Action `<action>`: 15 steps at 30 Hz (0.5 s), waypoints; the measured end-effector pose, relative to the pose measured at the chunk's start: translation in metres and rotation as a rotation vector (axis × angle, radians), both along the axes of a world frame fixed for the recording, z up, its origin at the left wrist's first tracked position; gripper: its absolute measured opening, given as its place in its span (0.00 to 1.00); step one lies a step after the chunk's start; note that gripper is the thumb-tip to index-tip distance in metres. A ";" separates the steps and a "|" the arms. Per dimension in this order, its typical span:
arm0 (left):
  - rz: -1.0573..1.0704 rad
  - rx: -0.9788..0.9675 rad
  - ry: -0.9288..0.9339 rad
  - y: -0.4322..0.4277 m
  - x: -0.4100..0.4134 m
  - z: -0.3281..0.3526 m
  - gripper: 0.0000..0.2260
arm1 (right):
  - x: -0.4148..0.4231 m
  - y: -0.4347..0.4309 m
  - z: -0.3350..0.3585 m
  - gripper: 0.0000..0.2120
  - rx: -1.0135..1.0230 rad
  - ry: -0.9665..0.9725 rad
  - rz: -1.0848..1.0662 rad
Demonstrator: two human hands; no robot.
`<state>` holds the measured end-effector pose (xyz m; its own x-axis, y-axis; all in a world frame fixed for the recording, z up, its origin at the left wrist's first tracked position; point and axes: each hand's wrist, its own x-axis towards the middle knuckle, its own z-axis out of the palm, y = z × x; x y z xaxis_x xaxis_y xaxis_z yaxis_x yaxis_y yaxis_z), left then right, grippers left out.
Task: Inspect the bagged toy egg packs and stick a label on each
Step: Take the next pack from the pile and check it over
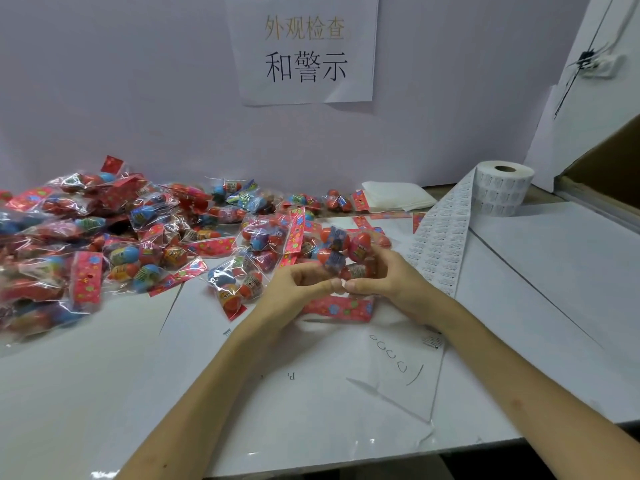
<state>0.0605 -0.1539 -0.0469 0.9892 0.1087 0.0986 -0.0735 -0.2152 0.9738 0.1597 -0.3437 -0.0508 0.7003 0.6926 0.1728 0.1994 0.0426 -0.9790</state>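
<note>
One clear bag of red toy eggs (pixel 349 254) with a red patterned header card (pixel 341 308) is held up over the table's middle. My left hand (pixel 298 289) and my right hand (pixel 388 282) both grip it, thumbs meeting at its lower edge. A big heap of similar egg packs (pixel 104 233) covers the table's left and back. A roll of white labels (pixel 504 192) stands at the back right, its strip of labels (pixel 440 244) trailing down toward my right hand.
A white table (pixel 536 289) carries a loose paper sheet (pixel 391 375) with pen marks under my forearms. Folded white cloth (pixel 394 199) lies by the back wall. A paper sign (pixel 304 50) hangs on the wall. A cardboard box (pixel 609 168) sits at far right.
</note>
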 end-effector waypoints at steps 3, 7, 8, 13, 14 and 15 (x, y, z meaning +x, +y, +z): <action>-0.041 0.025 0.023 -0.005 -0.002 0.001 0.18 | 0.002 -0.003 0.002 0.26 0.009 0.024 0.016; -0.035 -0.055 0.015 -0.009 -0.003 0.002 0.17 | 0.000 -0.002 0.002 0.25 -0.001 0.024 0.040; -0.023 -0.052 0.004 -0.008 -0.004 0.003 0.16 | 0.001 -0.002 0.002 0.24 -0.009 0.029 0.044; -0.007 -0.020 -0.034 -0.007 -0.004 0.003 0.08 | -0.004 -0.001 0.004 0.15 -0.068 -0.007 0.050; -0.013 -0.004 -0.032 -0.007 -0.004 0.003 0.06 | -0.004 -0.001 0.004 0.16 -0.063 -0.009 0.042; -0.015 0.006 -0.027 -0.007 -0.003 0.002 0.05 | -0.005 0.000 0.006 0.18 -0.047 -0.011 0.008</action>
